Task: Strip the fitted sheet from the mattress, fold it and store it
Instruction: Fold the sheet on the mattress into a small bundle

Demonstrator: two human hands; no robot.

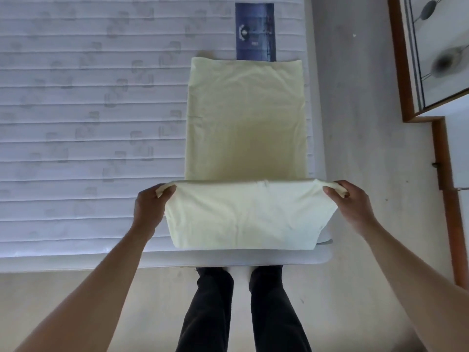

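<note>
Mattress [76, 123]: bare, white, quilted in stripes, dark blue label [255, 31] near its far edge.
Sheet [245, 123]: pale yellow, folded to a long strip along the mattress's right side; near end lifted and doubled back.
Left hand [148, 207]: fingers pinching the near-left corner.
Right hand [354, 204]: fingers pinching the near-right corner.
Floor [355, 110]: pale boards.
Furniture [441, 59]: wood-framed panel, far right.

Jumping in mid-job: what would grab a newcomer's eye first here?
The pale yellow sheet, folded into a long strip on the bare quilted mattress near its right edge. The left hand and right hand pinch its near corners, lifting that end. A dark blue label lies beyond.
</note>
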